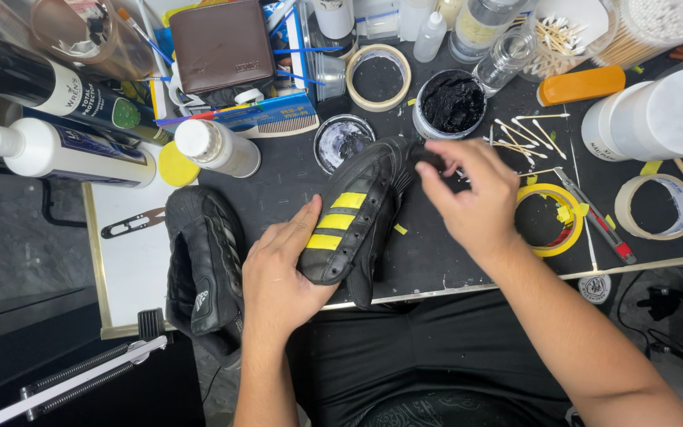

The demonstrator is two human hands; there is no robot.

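Head view: I look straight down on a black worktable (294, 170) crowded with jars, tape rolls and swabs.
Shoe: a black shoe (357, 213) with yellow masked stripes lies at the table's near edge, heel toward me, toe pointing to the far side.
Left hand: my left hand (282, 273) cups the shoe's heel from below and from the left, thumb lying along its side by the stripes; I judge this steadies the shoe and tilts its upper to the light.
Right hand: my right hand (472, 202) is over the toe end, fingers (436, 162) pinched narrow on something small and dark at the shoe's front; what it is I cannot tell.
Shoe and fingers: the toe sits right under the pinched fingertips, touching or nearly so.
Jar: an open jar of black paste (452, 103) stands just beyond the right hand, within easy reach, I'd say.
Second shoe: a matching black shoe (203, 261) rests at the near left corner, beside the left wrist.
Swabs: loose cotton swabs (527, 134) lie right of the jar.
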